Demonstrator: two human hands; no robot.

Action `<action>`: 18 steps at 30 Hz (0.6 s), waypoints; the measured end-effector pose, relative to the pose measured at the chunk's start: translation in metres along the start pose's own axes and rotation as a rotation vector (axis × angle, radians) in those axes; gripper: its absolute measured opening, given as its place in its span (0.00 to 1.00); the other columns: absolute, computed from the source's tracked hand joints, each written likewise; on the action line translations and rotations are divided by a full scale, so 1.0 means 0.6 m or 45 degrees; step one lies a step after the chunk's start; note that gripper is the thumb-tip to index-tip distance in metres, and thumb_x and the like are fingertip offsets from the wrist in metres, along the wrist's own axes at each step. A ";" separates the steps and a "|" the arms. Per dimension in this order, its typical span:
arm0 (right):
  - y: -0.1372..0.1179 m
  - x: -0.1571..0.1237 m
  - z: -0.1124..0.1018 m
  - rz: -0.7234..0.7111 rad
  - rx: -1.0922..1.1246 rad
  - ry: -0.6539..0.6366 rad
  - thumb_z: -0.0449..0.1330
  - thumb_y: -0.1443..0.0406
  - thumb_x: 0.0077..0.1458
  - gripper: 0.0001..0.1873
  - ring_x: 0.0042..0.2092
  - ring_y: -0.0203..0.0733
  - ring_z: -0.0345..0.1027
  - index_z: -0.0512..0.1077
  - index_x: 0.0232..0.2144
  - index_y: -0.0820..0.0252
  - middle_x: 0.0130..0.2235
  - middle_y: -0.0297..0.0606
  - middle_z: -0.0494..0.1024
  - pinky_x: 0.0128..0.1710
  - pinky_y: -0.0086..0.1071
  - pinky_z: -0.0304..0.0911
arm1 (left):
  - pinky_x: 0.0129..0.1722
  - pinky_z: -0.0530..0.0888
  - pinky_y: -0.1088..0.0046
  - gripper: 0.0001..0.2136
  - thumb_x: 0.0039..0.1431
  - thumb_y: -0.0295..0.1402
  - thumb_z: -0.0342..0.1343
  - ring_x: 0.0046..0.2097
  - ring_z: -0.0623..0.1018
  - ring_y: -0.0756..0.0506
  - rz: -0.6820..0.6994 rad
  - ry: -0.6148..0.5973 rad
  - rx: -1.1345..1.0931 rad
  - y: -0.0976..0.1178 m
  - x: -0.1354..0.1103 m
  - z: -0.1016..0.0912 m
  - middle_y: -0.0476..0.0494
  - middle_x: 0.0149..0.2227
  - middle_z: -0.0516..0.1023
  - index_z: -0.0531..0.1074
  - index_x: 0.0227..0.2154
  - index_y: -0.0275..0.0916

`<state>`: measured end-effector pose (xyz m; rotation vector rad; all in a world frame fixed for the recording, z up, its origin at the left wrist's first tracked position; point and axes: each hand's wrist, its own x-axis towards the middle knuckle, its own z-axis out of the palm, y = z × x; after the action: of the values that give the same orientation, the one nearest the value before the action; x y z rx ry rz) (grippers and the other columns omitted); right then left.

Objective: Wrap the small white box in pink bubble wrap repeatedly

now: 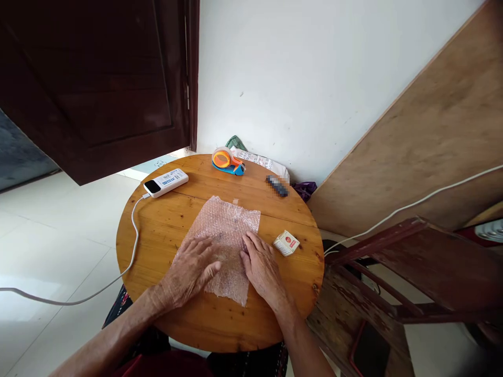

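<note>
Both hands pressing bubble wrap sheet (228,225) flat at centre of table (220,324); smoothing step seemingly going on. Left hand (192,269) lying palm-down on sheet's 8 o'clock part, fingers loosely spread, thumb out. Right hand (261,264) resting along 4 o'clock edge, fingers extended, close together, pinching nothing. Any lift or fold likely needing edge pinch first. Small box (286,243) sitting at 3 o'clock, tape dispenser (227,159) at 12.

A small dark thing (277,185) on the round table (204,324) is blurred beyond telling. The left hand (192,269) and right hand (262,264) lie flat over the near part of the bubble wrap (228,220), hiding it; both forearms are cut by the bottom edge. The white cable (135,235) leaves at the left edge. Print on the power bank (165,182) and small carton (286,243) is too small to read.
</note>
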<state>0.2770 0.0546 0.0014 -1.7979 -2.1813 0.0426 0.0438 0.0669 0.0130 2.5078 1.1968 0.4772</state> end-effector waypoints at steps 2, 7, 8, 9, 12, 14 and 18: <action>-0.003 0.001 0.000 0.019 -0.021 -0.020 0.50 0.68 0.64 0.23 0.63 0.54 0.61 0.66 0.59 0.63 0.63 0.49 0.67 0.60 0.50 0.59 | 0.65 0.59 0.46 0.19 0.68 0.41 0.49 0.64 0.65 0.35 -0.016 0.054 0.076 -0.013 0.000 0.011 0.36 0.61 0.71 0.71 0.54 0.38; 0.000 0.014 0.004 0.047 -0.043 -0.005 0.51 0.65 0.63 0.24 0.64 0.56 0.59 0.65 0.61 0.63 0.65 0.50 0.65 0.60 0.53 0.58 | 0.64 0.59 0.44 0.23 0.56 0.39 0.60 0.64 0.65 0.32 0.005 0.093 0.162 -0.017 0.002 0.022 0.33 0.62 0.69 0.72 0.54 0.37; 0.003 0.015 0.006 0.049 -0.034 0.011 0.52 0.65 0.63 0.24 0.64 0.56 0.59 0.65 0.61 0.63 0.65 0.50 0.65 0.60 0.53 0.58 | 0.64 0.60 0.44 0.23 0.55 0.39 0.61 0.63 0.66 0.31 -0.006 0.089 0.172 -0.012 0.003 0.019 0.33 0.61 0.69 0.72 0.53 0.38; 0.006 0.015 0.009 0.049 -0.022 0.026 0.52 0.65 0.63 0.24 0.64 0.56 0.60 0.65 0.60 0.62 0.64 0.50 0.65 0.60 0.53 0.59 | 0.63 0.60 0.43 0.23 0.54 0.39 0.62 0.63 0.66 0.31 -0.017 0.078 0.180 -0.006 0.006 0.015 0.33 0.61 0.69 0.72 0.53 0.39; 0.014 0.013 0.018 0.041 0.028 0.069 0.52 0.65 0.62 0.24 0.64 0.56 0.60 0.66 0.59 0.64 0.63 0.52 0.67 0.60 0.52 0.60 | 0.64 0.59 0.41 0.24 0.55 0.40 0.62 0.64 0.65 0.30 0.003 0.024 0.172 0.020 0.018 0.007 0.32 0.64 0.66 0.72 0.54 0.41; 0.017 0.009 0.020 0.014 0.064 0.094 0.50 0.66 0.63 0.23 0.64 0.55 0.60 0.66 0.59 0.65 0.63 0.53 0.67 0.60 0.51 0.60 | 0.65 0.56 0.41 0.27 0.56 0.42 0.62 0.67 0.60 0.30 0.079 -0.021 0.130 0.038 0.028 0.013 0.32 0.66 0.62 0.69 0.58 0.42; 0.019 -0.007 -0.007 -0.055 0.104 0.188 0.46 0.67 0.66 0.21 0.61 0.50 0.64 0.68 0.57 0.63 0.60 0.50 0.70 0.60 0.47 0.61 | 0.64 0.48 0.32 0.34 0.56 0.54 0.58 0.69 0.54 0.26 0.146 -0.123 0.034 0.055 0.039 0.040 0.32 0.68 0.58 0.63 0.62 0.44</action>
<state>0.2896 0.0523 0.0017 -1.6548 -2.0833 -0.0098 0.0906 0.0624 0.0091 2.6007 1.0346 0.3654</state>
